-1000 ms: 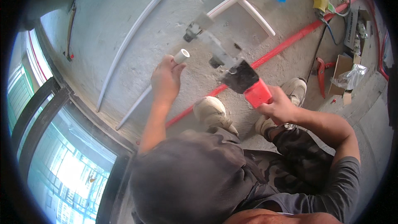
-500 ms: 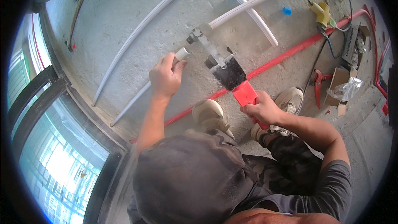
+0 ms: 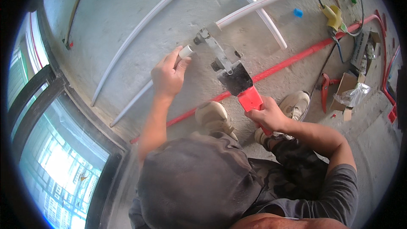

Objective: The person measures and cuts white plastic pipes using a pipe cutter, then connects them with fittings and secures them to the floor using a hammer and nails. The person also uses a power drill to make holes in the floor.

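My left hand (image 3: 168, 78) is closed round a white plastic pipe (image 3: 140, 97), near its pale upper end (image 3: 185, 51). That end points at the heating plate of a pipe welding tool (image 3: 234, 79), a short gap away from it. My right hand (image 3: 270, 113) grips the tool's red handle (image 3: 250, 99). Beyond the dark guard, the metal heating plate (image 3: 217, 50) carries short round dies. At the plate's far side, the end of a long white pipe with a red stripe (image 3: 250, 9) meets a die; whether it sits inside cannot be made out.
A red pipe (image 3: 292, 60) crosses the floor before my shoes (image 3: 211, 116). A short blue-capped pipe (image 3: 271, 27) lies beneath the striped one. Another white pipe (image 3: 140, 27) curves at left. Red pipe cutters (image 3: 325, 93), an open carton (image 3: 348, 85) and a yellow socket (image 3: 333, 17) lie right.
The whole view has shifted slightly. My left hand and the pipe end have moved only a little; my right hand still holds the welding tool in much the same place.
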A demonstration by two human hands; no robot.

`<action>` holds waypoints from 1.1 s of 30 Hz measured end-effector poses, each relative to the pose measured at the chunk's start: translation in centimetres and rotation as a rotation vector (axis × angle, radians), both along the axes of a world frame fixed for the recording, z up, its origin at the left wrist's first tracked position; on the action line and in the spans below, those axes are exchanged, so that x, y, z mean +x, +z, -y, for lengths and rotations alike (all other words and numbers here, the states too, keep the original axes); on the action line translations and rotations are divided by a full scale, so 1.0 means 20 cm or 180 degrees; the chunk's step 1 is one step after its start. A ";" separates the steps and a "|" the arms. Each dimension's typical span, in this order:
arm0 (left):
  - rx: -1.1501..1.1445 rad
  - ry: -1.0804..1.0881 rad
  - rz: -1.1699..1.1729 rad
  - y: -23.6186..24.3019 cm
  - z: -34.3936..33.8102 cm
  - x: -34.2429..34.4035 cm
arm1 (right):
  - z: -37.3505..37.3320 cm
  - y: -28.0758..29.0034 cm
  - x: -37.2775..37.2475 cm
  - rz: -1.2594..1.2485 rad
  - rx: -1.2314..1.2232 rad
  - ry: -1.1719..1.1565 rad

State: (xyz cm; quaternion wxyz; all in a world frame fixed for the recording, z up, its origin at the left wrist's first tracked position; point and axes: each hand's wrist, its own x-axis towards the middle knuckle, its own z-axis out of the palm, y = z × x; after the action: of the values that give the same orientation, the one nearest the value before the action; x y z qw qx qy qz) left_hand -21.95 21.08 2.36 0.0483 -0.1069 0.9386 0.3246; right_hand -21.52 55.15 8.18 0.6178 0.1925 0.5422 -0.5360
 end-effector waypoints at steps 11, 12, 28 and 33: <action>-0.0031 -0.0244 -0.0257 -0.04 0.02 0.00 | -0.02 0.00 0.06 0.0101 0.0064 0.0049; -0.0072 -0.0318 -0.0334 -0.05 0.02 0.00 | -0.02 0.00 0.06 0.0121 0.0079 -0.0002; -0.0375 -0.0589 -0.0195 -0.04 -0.04 -0.05 | -0.07 -0.05 0.04 0.0031 0.0040 0.0130; -0.0250 -0.0574 -0.0186 -0.05 -0.05 -0.05 | -0.08 -0.08 0.05 0.0071 0.0073 0.0181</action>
State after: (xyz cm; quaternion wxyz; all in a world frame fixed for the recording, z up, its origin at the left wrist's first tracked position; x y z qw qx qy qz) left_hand -22.94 22.03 1.45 0.0457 -0.0143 0.9574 0.2849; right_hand -20.61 56.73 6.63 0.6366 0.1901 0.5466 -0.5098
